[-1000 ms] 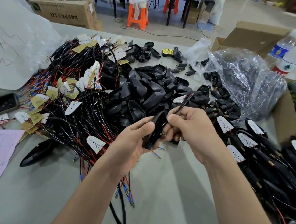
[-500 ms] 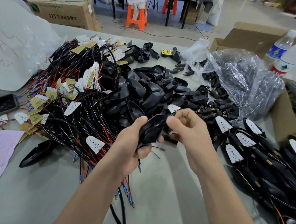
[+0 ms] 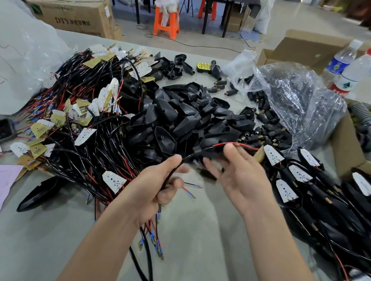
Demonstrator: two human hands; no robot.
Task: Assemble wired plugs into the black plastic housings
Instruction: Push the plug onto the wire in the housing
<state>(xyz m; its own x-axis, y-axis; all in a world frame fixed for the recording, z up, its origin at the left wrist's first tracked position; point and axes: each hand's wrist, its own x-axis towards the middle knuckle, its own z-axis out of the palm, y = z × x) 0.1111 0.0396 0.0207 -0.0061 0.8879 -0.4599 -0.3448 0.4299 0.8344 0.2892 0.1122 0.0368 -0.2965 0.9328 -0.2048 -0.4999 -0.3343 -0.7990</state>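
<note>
- Left hand (image 3: 161,186): the fingers are curled round a black cable (image 3: 173,172), which is pinched under the thumb. 2 stripped leads (image 3: 194,185) with blue sleeves are seen sticking out just beside the fist.
- The cable is led up and to the right into 1 black housing (image 3: 211,144), which is held clear of the table (image 3: 203,245), just above the near edge of the heap. A red wire (image 3: 234,144) is seen running from it toward the right.
- Right hand (image 3: 242,178): the palm is turned up, the fingers are spread and nearly straight, and nothing is gripped. The fingertips lie at the housing's near side. Whether it is touched or carried cannot be told.
- This unit is judged to be threaded. Whether its plug is fully seated cannot be told, since the joint is hidden.
- Done: a finished pile (image 3: 333,201) is stacked at the right, each piece a housing with a white board fitted and a cable trailing.
- Left to do: a heap of empty housings (image 3: 182,117) is noted at the centre, a wire tangle (image 3: 78,129) with bare boards at the left, and loose plugs (image 3: 260,134) spilled beside a clear bag (image 3: 298,102).
- Progress is judged as partial. The unassembled stock appears larger than the finished stock.
- Next step, as judged: this unit is to be checked and laid on the finished pile.
</note>
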